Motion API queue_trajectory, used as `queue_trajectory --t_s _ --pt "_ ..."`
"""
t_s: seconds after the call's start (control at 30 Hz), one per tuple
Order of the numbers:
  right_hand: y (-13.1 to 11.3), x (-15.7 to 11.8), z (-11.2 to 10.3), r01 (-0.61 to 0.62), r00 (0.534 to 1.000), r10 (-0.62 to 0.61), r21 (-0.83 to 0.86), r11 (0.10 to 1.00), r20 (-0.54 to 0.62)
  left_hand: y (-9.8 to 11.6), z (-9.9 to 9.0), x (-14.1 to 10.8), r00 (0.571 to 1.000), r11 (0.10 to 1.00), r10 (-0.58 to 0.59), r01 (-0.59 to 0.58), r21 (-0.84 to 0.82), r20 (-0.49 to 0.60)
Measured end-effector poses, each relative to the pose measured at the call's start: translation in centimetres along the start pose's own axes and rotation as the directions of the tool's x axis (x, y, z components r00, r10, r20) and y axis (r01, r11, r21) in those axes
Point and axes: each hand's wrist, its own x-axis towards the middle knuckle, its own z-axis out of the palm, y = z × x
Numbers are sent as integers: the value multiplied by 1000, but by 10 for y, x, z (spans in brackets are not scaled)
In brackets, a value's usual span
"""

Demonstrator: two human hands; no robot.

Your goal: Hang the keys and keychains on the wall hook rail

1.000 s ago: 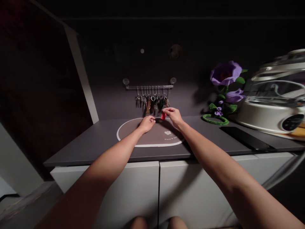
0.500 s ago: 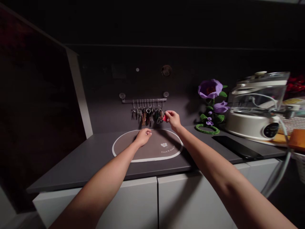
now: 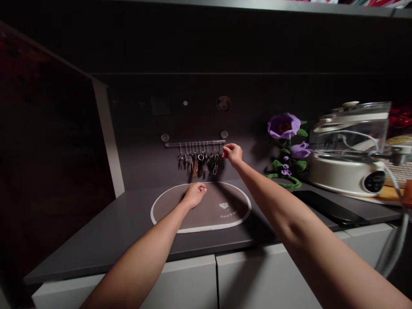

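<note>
A clear rail [image 3: 196,143] is fixed to the dark back wall, with several bunches of keys [image 3: 201,159] hanging from its hooks. My right hand [image 3: 234,153] is at the rail's right end, its thumb and fingers pinched on a small red item [image 3: 224,152]. Below the keys, my left hand [image 3: 195,194] is over the brown oval mat [image 3: 206,214] with its fingers curled. Whether anything is inside those fingers is too small to tell.
Purple flowers [image 3: 284,126] with a green base stand to the right. Beyond them is a white appliance [image 3: 344,171] with a clear upper part. A black flat object [image 3: 328,208] lies before it on the dark counter [image 3: 106,227].
My right hand has risen slightly towards the rail's right end with the red item. The view has shifted, so the wall and counter appear lower. My left hand remains over the mat.
</note>
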Motion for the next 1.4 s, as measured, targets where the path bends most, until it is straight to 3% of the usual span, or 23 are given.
queue_trajectory --t_s 0.1,0.37,0.8,1.07,1.13,1.23,1.4 --pt "-2 3 3 -12 999 10 -41 999 -45 -1 0 1 1000 1000 -2 2 17 -10" --pt "5 -2 5 9 999 -13 -135 991 -30 -5 1 2 1000 1000 2 -2 10 -3" --pt "10 -29 -4 -91 996 91 -61 994 -6 -1 0 0 999 999 -30 29 -26 -24" --pt "5 -77 -23 -142 986 121 -203 969 -110 6 -4 -7 999 997 -19 16 -74 -40" --pt "-6 -95 -25 -160 987 156 -138 977 -44 16 -7 -8 998 993 -24 18 -115 -56" --pt "-27 -122 -27 -212 965 198 68 975 171 36 -18 -13 999 987 23 -30 -156 -42" --pt "-59 -159 -34 -202 893 40 320 925 448 60 -44 -39 978 962 207 -206 -177 -10"
